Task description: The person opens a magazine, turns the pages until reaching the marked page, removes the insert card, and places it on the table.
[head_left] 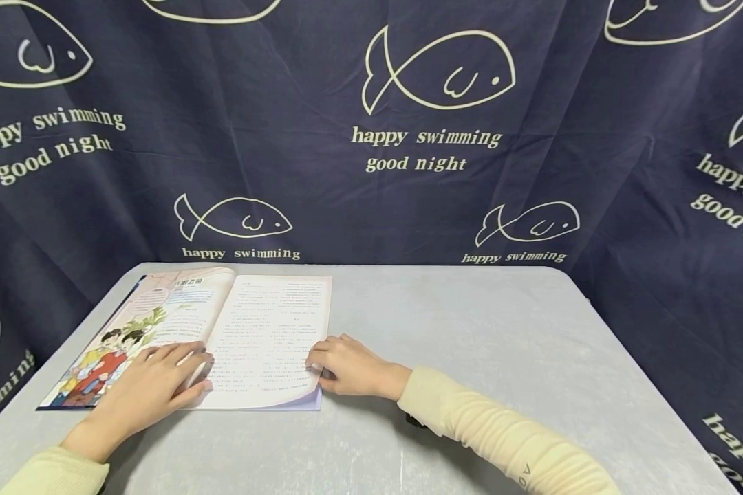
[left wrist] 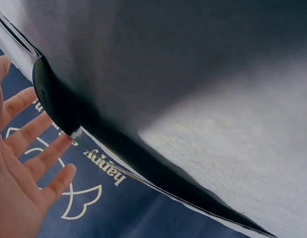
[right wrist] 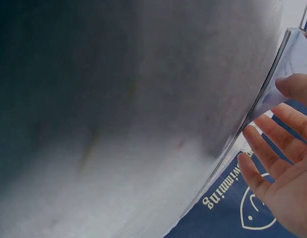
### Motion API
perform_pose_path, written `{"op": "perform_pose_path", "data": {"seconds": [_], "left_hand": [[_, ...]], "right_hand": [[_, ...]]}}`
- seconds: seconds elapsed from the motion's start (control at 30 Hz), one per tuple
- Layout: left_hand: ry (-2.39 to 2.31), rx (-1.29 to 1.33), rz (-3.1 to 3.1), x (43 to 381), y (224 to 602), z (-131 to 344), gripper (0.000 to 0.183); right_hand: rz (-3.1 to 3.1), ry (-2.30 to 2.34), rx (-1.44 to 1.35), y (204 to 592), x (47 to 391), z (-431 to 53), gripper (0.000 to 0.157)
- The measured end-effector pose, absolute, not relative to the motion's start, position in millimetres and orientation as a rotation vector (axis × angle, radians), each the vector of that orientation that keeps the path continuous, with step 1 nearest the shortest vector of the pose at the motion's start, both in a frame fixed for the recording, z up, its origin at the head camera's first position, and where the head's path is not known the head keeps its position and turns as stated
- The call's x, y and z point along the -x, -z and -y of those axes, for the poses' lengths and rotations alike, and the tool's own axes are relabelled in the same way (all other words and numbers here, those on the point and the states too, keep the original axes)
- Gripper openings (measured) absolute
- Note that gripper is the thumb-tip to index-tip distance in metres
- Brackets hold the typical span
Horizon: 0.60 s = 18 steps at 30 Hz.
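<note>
An open magazine (head_left: 272, 330) lies at the left of the table, a coloured illustration on its left page and columns of print on its right page. My left hand (head_left: 155, 381) rests across the lower part near the fold, fingers spread; the left wrist view shows its palm (left wrist: 24, 168) beside the magazine's lower edge. At the right edge, my right hand (head_left: 353, 364) holds the page (head_left: 266, 371) between thumb and fingers. The page's lower corner is lifted a little, with a lavender page (head_left: 309, 401) showing beneath. In the right wrist view the thumb (right wrist: 294, 87) overlaps a pale page.
The grey table (head_left: 464, 337) extends to the right of the magazine. A dark blue curtain (head_left: 322, 137) with white fish and lettering hangs behind the table and along both sides. Cream sleeves (head_left: 501, 433) cover the forearms.
</note>
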State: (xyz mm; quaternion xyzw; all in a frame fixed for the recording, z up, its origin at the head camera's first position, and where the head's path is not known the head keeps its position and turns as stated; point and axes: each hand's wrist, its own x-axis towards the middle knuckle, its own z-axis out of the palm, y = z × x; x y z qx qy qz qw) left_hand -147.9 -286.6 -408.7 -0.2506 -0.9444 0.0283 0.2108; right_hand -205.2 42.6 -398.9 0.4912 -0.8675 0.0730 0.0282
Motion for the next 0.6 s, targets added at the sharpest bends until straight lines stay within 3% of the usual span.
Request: {"op": "perform_pose_path", "data": {"seconds": [0.6], "left_hand": [[-0.081, 0.691, 2.723, 141.3, 404.8, 278.7, 0.07]], "right_hand": [[2.664, -0.304, -1.451, 391.6, 208.2, -39.0, 0.018]]}}
